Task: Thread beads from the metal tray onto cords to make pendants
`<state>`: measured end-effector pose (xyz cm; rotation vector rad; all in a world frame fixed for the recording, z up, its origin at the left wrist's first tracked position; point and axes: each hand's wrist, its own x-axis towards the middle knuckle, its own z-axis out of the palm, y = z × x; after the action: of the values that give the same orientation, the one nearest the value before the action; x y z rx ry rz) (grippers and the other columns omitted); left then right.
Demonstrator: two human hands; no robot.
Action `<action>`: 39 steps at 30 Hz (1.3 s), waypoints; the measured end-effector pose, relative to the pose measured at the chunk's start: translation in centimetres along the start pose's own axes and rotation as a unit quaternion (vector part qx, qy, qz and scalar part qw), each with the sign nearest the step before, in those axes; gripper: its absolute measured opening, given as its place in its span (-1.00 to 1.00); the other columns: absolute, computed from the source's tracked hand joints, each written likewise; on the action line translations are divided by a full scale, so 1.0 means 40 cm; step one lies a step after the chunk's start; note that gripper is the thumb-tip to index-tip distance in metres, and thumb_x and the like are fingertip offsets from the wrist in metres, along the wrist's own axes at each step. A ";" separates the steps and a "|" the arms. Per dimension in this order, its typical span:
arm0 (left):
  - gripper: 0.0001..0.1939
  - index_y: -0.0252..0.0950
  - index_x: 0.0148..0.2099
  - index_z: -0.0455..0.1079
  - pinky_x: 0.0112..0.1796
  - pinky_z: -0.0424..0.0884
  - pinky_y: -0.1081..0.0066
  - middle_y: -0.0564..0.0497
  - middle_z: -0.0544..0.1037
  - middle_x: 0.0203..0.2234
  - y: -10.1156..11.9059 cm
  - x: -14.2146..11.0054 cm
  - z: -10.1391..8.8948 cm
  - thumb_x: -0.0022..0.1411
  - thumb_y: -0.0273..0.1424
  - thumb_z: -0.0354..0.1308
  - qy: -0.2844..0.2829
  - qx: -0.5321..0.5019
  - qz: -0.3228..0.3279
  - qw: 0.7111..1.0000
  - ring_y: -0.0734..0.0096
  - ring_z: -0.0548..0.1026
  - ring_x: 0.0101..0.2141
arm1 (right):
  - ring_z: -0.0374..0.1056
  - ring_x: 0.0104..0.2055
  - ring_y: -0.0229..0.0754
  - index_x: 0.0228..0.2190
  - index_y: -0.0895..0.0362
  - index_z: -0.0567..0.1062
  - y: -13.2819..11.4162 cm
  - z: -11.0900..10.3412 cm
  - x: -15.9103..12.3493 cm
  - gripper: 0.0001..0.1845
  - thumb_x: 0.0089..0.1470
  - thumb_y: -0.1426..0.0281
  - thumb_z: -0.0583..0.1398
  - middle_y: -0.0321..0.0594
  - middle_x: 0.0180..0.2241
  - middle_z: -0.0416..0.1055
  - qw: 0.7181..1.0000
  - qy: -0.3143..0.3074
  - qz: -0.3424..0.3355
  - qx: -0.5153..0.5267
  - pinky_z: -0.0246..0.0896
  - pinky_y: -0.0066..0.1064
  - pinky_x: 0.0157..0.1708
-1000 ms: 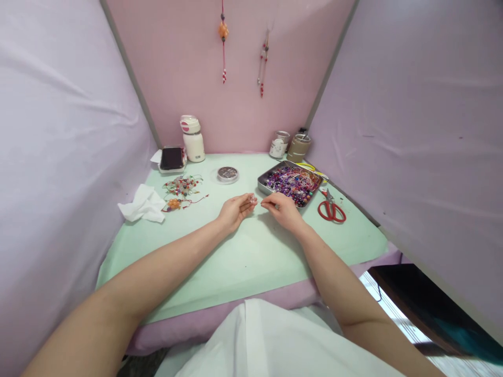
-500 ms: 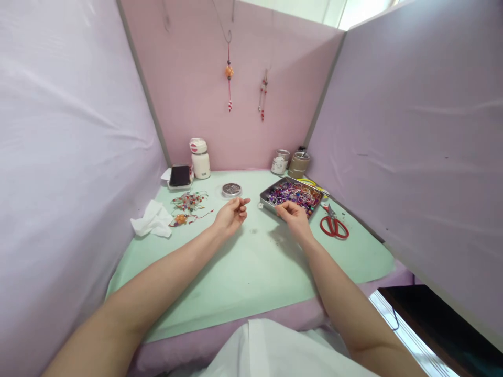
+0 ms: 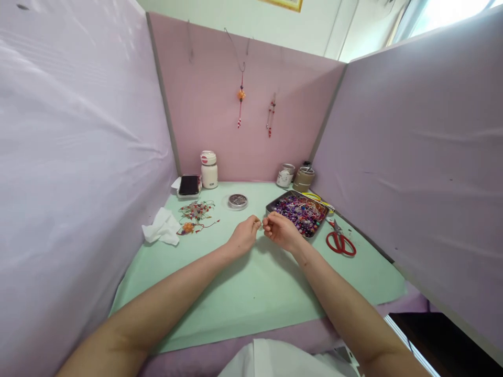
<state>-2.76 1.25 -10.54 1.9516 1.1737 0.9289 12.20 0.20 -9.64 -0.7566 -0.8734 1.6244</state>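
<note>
My left hand [image 3: 245,233] and my right hand [image 3: 281,230] meet above the middle of the green-covered table [image 3: 236,293], fingertips almost touching. Both are closed in a pinch. Something tiny and pale shows between the fingertips, too small to name. Just behind my right hand lies a metal tray [image 3: 269,206] full of purple and mixed beads [image 3: 293,208] with loose cords. A round clear case [image 3: 238,201] with dark contents sits beyond my left hand. Red-handled scissors [image 3: 341,244] rest right of the tray.
At left lie a crumpled tissue [image 3: 162,227], beaded strings [image 3: 196,210] and an orange bead ornament [image 3: 188,228]. Farther back stand a phone-like dark object [image 3: 189,185], a white bottle [image 3: 209,172] and two jars [image 3: 304,179]. An orange beaded pendant [image 3: 241,95] hangs on the pink panel.
My hands have come together from apart, and the left fingers have closed into a pinch. The view has tilted up, so the table things appear lower.
</note>
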 end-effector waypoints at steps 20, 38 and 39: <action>-0.75 -0.28 -0.37 0.33 -0.33 0.17 0.43 0.04 0.40 -0.46 -0.059 0.009 0.001 0.23 -0.28 -0.08 -0.043 -0.048 -0.063 0.996 0.42 0.31 -0.39 | 0.08 -0.54 -0.33 -0.51 0.09 0.23 0.010 -0.001 0.056 -0.77 0.06 0.28 0.16 -0.36 -0.55 0.25 0.990 0.017 -0.064 -0.121 0.00 -0.43 -0.49; -0.64 -0.27 -0.55 0.03 -0.51 -0.02 0.47 0.18 0.02 -0.64 -0.075 0.006 0.014 0.09 -0.17 0.05 -0.024 -0.295 -0.139 0.945 0.56 0.01 -0.56 | 0.04 -0.58 -0.36 -0.54 0.09 0.24 0.014 0.004 0.052 -0.77 0.01 0.26 0.17 -0.39 -0.59 0.26 0.980 0.010 -0.054 -0.189 -0.09 -0.45 -0.54; -0.65 -0.27 -0.55 0.03 -0.52 -0.03 0.47 0.18 0.02 -0.65 -0.076 0.005 0.015 0.08 -0.18 0.05 -0.029 -0.295 -0.138 0.945 0.57 0.00 -0.57 | 0.04 -0.58 -0.36 -0.54 0.09 0.24 0.016 0.005 0.052 -0.76 0.00 0.26 0.17 -0.39 -0.59 0.26 0.980 0.010 -0.056 -0.188 -0.09 -0.45 -0.55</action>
<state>-3.52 2.48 -13.31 1.2900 0.9578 0.9305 11.28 2.13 -10.16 -0.9627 -1.2062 1.3647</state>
